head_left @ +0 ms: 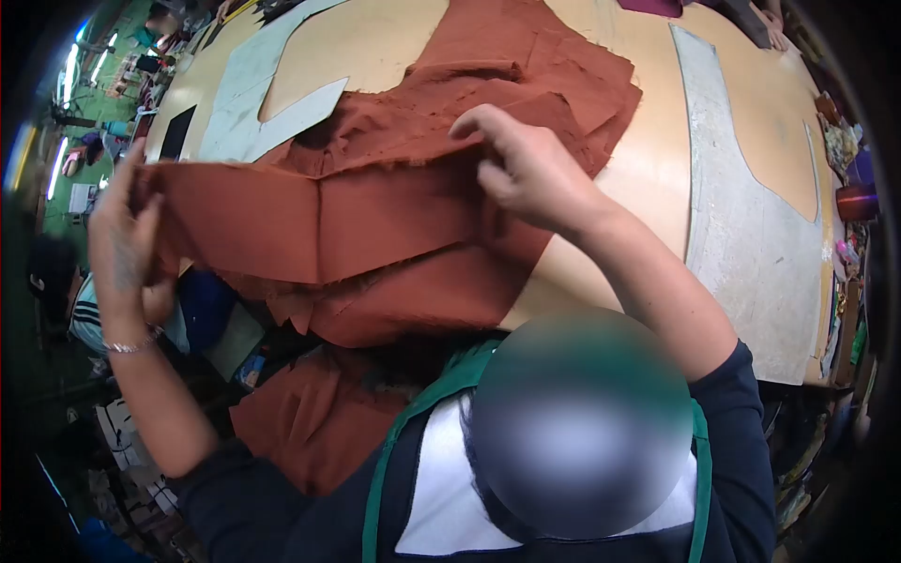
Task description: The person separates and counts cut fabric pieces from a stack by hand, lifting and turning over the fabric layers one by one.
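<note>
A strip of rust-red fabric (pixel 394 220) stretches between my two hands, with a vertical seam near its middle and frayed long edges. My left hand (pixel 122 225) grips its left end, the fingers partly hidden behind the cloth. At the other end, my right hand (pixel 540 174) has its fingers curled at the fabric, the index finger bent above the top edge. Behind and under the strip lies a rumpled heap of the same red cloth (pixel 572 70) on the table (pixel 648 197). More red fabric (pixel 305 413) hangs below, close to my body.
Pale flat pattern pieces lie on the table, one pattern piece (pixel 244 94) at the left and a long pattern piece (pixel 741 235) at the right. Another person's hand (pixel 777 36) is at the far right edge. A person in a striped sleeve (pixel 84 310) is at the left.
</note>
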{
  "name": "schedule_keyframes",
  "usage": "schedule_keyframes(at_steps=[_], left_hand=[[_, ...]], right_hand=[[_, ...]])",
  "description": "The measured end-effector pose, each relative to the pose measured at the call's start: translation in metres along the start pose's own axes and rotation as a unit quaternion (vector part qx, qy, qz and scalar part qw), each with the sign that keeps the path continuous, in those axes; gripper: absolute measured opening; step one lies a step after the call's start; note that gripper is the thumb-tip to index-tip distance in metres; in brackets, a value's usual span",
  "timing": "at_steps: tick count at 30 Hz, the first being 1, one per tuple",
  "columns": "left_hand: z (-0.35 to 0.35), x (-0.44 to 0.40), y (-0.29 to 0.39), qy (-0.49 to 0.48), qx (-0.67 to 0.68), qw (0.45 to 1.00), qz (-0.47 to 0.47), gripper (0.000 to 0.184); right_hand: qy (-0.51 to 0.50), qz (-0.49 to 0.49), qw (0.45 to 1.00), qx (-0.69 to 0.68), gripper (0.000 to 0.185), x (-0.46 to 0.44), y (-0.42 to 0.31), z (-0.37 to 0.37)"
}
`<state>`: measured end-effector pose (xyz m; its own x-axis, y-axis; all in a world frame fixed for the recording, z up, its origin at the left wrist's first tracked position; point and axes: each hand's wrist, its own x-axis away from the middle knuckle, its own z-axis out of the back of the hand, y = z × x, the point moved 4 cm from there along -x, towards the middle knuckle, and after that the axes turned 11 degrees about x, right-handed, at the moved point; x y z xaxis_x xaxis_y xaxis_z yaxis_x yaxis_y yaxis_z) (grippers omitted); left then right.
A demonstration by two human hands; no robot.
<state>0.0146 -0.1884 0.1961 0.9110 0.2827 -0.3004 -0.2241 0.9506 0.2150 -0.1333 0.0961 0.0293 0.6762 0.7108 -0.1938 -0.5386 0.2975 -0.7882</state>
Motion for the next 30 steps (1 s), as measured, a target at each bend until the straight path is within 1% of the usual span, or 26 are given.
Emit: schedule_keyframes(at_steps=[1,3,6,9,10,13,14,16,17,19,20,23,26,29,30], left_hand=[[0.016,-0.008,-0.018,0.036,-0.078,0.995,-0.046,0.053],[0.028,-0.019,-0.029,0.045,-0.144,0.986,-0.077,0.046],[0.021,-0.027,-0.027,0.051,-0.177,0.979,-0.083,0.042],[0.015,-0.026,-0.015,0.061,-0.157,0.983,-0.077,0.040],[0.014,-0.023,-0.009,0.070,-0.139,0.985,-0.075,0.039],[0.017,-0.022,-0.021,0.100,-0.172,0.976,-0.090,0.038],[0.024,-0.024,-0.036,0.112,-0.194,0.970,-0.090,0.037],[0.044,-0.030,-0.076,0.139,-0.235,0.958,-0.090,0.037],[0.047,-0.032,-0.082,0.151,-0.249,0.952,-0.091,0.037],[0.051,-0.036,-0.091,0.175,-0.275,0.941,-0.094,0.037],[0.052,-0.041,-0.094,0.193,-0.287,0.929,-0.130,0.037],[0.056,-0.063,-0.116,0.200,-0.296,0.929,-0.102,0.040],[0.050,-0.080,-0.111,0.187,-0.351,0.918,0.014,0.043],[0.059,-0.091,-0.119,0.205,-0.276,0.935,-0.082,0.045],[0.060,-0.088,-0.102,0.224,-0.272,0.929,-0.115,0.044]], right_hand=[[-0.016,-0.017,1.000,-0.017,0.036,-0.001,0.006,-0.001],[0.001,0.016,1.000,0.015,0.035,0.000,0.003,-0.005],[0.001,0.081,0.994,0.076,0.031,-0.003,0.007,-0.016],[-0.031,0.033,0.995,0.088,0.024,-0.005,0.005,-0.010],[-0.024,0.027,0.995,0.092,0.020,-0.005,0.005,-0.009],[-0.043,0.034,0.985,0.166,0.015,-0.002,0.010,-0.008],[-0.017,0.026,0.988,0.151,0.011,0.001,0.016,-0.004],[-0.035,-0.018,0.990,0.132,0.011,0.009,0.024,0.000],[-0.044,-0.038,0.990,0.128,0.011,0.014,0.025,0.001],[-0.036,-0.043,0.989,0.139,0.011,0.018,0.031,0.003],[-0.030,-0.046,0.988,0.146,0.011,0.020,0.035,0.004],[-0.031,-0.056,0.987,0.150,0.011,0.030,0.044,0.003],[-0.073,-0.085,0.982,0.153,0.011,0.037,0.051,0.000],[-0.059,-0.050,0.984,0.157,0.010,0.030,0.047,0.007],[-0.045,-0.055,0.985,0.156,0.009,0.025,0.048,0.013]])
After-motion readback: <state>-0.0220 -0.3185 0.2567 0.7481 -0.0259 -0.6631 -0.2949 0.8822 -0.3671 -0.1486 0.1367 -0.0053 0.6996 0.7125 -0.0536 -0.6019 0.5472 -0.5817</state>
